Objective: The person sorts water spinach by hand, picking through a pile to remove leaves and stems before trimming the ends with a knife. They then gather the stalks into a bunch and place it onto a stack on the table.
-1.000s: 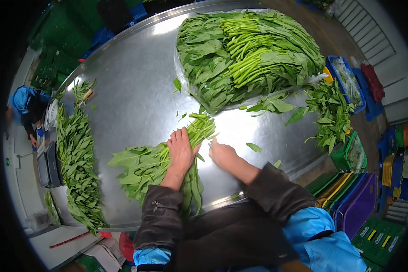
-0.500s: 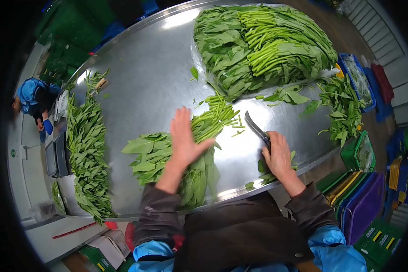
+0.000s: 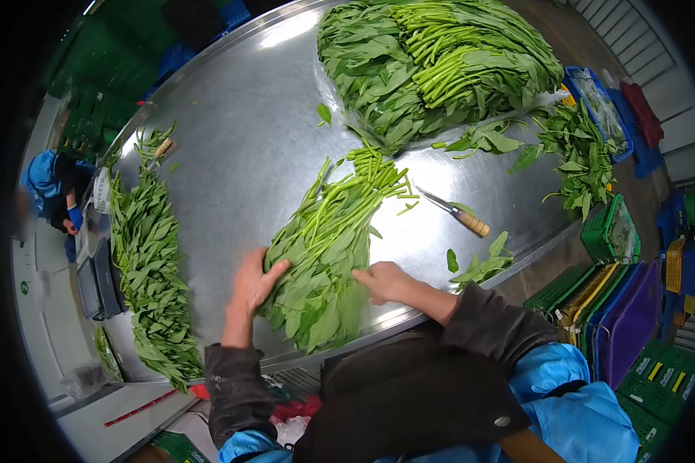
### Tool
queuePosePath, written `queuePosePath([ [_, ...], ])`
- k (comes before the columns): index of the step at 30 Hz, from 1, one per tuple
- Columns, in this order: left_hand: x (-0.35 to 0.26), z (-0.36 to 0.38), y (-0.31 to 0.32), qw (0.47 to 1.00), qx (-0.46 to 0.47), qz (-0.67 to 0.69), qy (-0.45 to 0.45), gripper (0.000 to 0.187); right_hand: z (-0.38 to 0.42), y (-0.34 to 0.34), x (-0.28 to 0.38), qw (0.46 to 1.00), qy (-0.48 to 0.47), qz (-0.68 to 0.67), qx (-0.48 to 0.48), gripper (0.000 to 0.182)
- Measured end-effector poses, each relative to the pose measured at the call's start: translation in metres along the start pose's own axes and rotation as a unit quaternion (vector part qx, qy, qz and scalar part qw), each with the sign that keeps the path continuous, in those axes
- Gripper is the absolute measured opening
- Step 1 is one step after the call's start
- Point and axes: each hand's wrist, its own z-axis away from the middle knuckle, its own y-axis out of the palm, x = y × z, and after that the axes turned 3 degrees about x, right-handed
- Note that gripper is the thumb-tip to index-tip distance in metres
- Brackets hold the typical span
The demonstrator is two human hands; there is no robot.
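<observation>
A bunch of long-stemmed leafy greens [image 3: 324,247], which look like water spinach, lies on the metal table with its cut stems pointing away from me. My left hand [image 3: 252,285] is closed around the left edge of its leaves, the thumb on top and the fingers partly hidden. At the right edge, my right hand [image 3: 384,282] grips the leaves, fingertips partly out of sight. A knife [image 3: 455,213] with a wooden handle rests on the table to the right. Short cut stem pieces [image 3: 407,198] lie beside the stem ends.
A large pile of the same greens [image 3: 440,69] sits on plastic at the table's far side. A long row of greens [image 3: 150,270] lies at left, near another knife [image 3: 163,149]. Loose leaves [image 3: 484,266] and crates [image 3: 622,316] are at right. Another person [image 3: 54,185] stands far left.
My right hand has let go of the knife, now on the table, and moved left to the bunch. My left hand has moved down and left; the spread leaves are now gathered together.
</observation>
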Motion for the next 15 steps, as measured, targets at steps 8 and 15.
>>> queuePosePath([
  [8, -0.031, 0.053, 0.088, 0.982, -0.17, -0.06, 0.053, 0.125, -0.032, 0.051, 0.053, 0.895, 0.069, -0.439, 0.014, 0.049],
  [15, -0.029, 0.046, 0.101, 0.974, -0.192, -0.122, -0.004, 0.122, -0.012, 0.033, 0.023, 0.833, -0.015, -0.54, 0.115, 0.046],
])
